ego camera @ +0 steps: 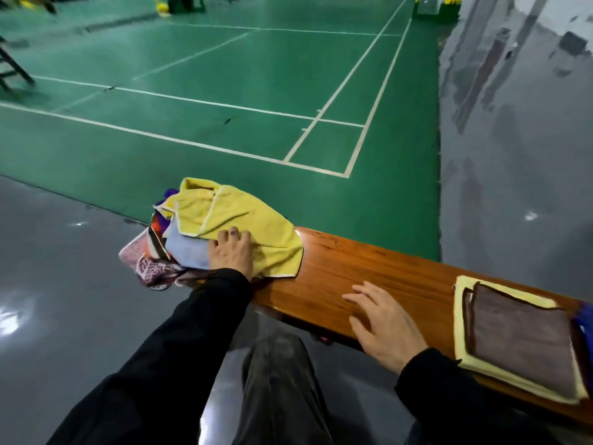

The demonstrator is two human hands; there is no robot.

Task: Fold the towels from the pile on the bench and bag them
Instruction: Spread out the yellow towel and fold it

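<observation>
In the head view, the left hand [230, 252] rests with loosely spread fingers on the yellow towel [237, 220] topping the pile [179, 252] at the bench [369, 268] end. The right hand [385, 322] lies flat, holding nothing, on bare wood beside the folded towels [519, 335]. Tugging the yellow towel could drag the overhanging pile onto the floor.

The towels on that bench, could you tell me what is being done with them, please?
A person seated at the wooden bench is sorting towels. Their left hand rests on the yellow towel atop the unfolded pile at the bench's end. Their right hand lies open on bare wood. A folded brown towel sits on a folded yellow one. No bag is clearly visible.
</observation>
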